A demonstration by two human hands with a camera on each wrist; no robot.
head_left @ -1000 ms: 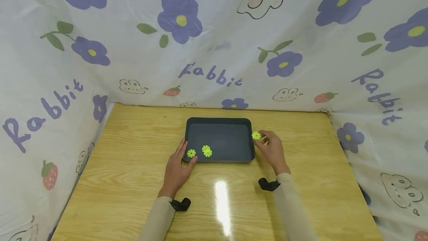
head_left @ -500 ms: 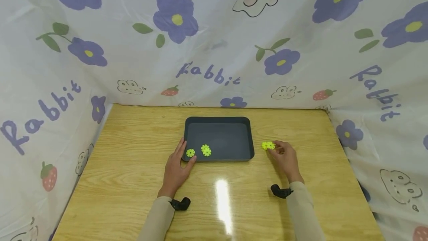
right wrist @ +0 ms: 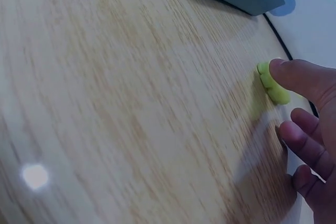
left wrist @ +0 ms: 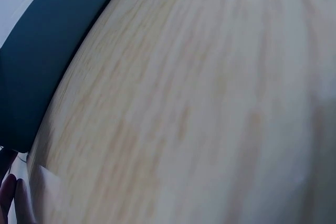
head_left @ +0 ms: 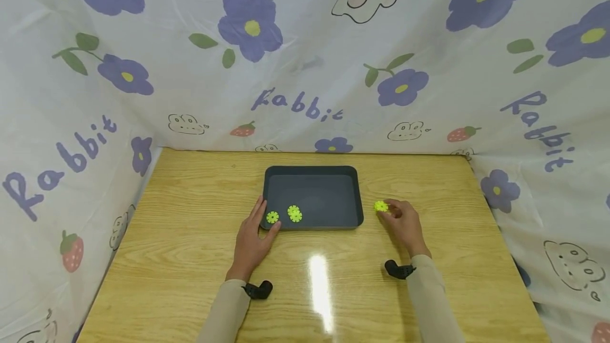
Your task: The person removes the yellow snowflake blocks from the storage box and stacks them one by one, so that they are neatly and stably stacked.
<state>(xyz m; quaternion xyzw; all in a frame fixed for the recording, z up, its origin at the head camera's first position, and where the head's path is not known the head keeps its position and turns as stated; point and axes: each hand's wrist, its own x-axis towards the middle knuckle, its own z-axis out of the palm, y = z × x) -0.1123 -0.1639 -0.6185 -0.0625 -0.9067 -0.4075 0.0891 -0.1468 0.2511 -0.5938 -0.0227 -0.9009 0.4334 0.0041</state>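
Note:
My right hand [head_left: 403, 224] pinches a yellow-green notched plastic disc [head_left: 380, 206] between thumb and fingers, to the right of a dark grey tray [head_left: 333, 200]. In the right wrist view the disc [right wrist: 273, 85] is seen edge-on under the thumb, just over the table; whether it is one piece or a stack, I cannot tell. My left hand [head_left: 251, 237] rests at the tray's front left corner, fingers extended along its left side and thumb on the front rim. Inside the tray, one similar disc [head_left: 272, 217] lies in that corner, and two overlapping discs [head_left: 295, 214] lie beside it.
The tray sits on a wooden table [head_left: 190, 189] backed and flanked by a white cloth [head_left: 305, 68] printed with purple flowers. Each wrist wears a small black camera [head_left: 259, 290]. Light glares on the tabletop in front of the tray.
My right hand has moved right and nearer, from the tray's right rim to the table beside it, carrying yellow-green disc material. The left hand and the discs in the tray stay put.

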